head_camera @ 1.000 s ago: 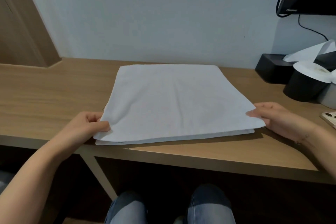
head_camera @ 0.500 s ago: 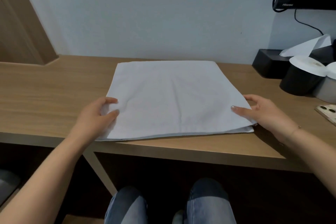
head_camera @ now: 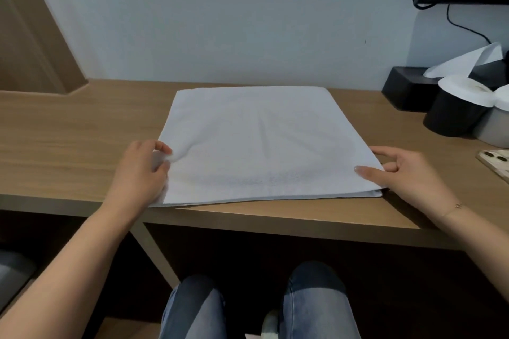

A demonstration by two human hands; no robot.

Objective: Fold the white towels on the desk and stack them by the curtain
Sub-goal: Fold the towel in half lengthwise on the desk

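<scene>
The left hand (head_camera: 139, 170) pinched the left edge of the white towel (head_camera: 264, 143) between thumb and fingers, bunching the cloth there. The towel lay folded in layers and flat on the wooden desk (head_camera: 68, 129), its near edge along the desk's front. The right hand (head_camera: 407, 173) had its thumb on top of the towel's near right corner and its fingers curled beside that edge, gripping it, while black containers (head_camera: 454, 115) and a phone (head_camera: 495, 162) stood farther right.
</scene>
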